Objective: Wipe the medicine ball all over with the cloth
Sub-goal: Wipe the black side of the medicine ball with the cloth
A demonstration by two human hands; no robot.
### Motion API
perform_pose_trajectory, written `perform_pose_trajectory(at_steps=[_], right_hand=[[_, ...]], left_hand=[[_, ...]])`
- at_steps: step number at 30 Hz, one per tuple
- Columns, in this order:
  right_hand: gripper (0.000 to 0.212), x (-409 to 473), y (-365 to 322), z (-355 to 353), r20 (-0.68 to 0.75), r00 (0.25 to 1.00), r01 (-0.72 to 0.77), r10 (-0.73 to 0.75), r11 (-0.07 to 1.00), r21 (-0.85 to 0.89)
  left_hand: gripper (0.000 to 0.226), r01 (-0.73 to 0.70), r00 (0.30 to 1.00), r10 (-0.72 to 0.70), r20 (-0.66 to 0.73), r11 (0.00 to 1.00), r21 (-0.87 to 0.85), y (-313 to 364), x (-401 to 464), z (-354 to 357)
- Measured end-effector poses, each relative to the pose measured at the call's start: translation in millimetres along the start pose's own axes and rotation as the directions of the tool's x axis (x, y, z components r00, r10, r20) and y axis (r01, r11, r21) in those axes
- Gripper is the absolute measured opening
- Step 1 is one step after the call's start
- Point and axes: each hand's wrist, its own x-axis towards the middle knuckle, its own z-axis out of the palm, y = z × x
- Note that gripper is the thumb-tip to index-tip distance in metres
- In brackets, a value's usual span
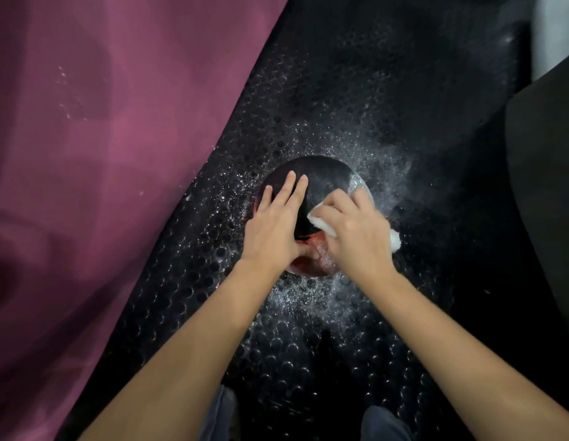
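Note:
A black and red medicine ball [327, 183] sits on the black studded floor mat [308, 345] at the middle of the view. My left hand [276, 224] lies flat on the ball's left top, fingers straight and spread. My right hand [356, 237] grips a white cloth [321, 222] and presses it on the ball's right side; a tuft of the cloth sticks out at the hand's right. The ball's near right part is hidden under my hands. Its far right edge looks wet.
A purple-pink mat [101, 154] fills the left of the view, its edge running diagonally close to the ball. White droplets speckle the floor around the ball. A dark padded object [550, 173] stands at the right. My knees [384, 424] show at the bottom.

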Motion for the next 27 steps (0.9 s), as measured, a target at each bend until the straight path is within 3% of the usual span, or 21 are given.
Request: perform_pose_trajectory(at_steps=[7,10,14,19,24,27], right_hand=[[0.020,44.5,18.9,-4.8,0.097,0.959,-0.268,0.264,0.963,0.030],[0.019,43.2,21.7,-6.8,0.129,0.949,-0.297,0.287,0.953,0.061],[0.017,40.4,25.7,-6.9,0.144,0.940,-0.323,0.310,0.943,0.075],[0.018,36.8,22.3,-8.8,0.138,0.930,-0.350,0.340,0.936,0.050],[0.018,30.2,16.7,-14.8,0.155,0.953,-0.269,0.260,0.962,0.039],[0.019,49.8,25.7,-17.8,0.210,0.920,-0.350,0.331,0.935,0.063]], left_hand=[[0.124,-0.026,1.000,0.026,-0.004,0.996,0.084,8.0,1.8,1.4],[0.123,-0.043,0.999,0.043,0.010,0.996,0.081,8.6,3.8,0.4],[0.122,0.072,0.995,-0.079,-0.055,0.991,-0.115,8.1,8.0,-0.3],[0.121,0.108,0.992,-0.114,-0.062,0.989,-0.105,11.3,8.8,0.8],[0.121,0.110,0.992,-0.115,-0.047,0.988,-0.105,11.0,6.6,-0.3],[0.121,0.105,0.993,-0.109,-0.040,0.990,-0.095,12.2,4.4,1.6]])
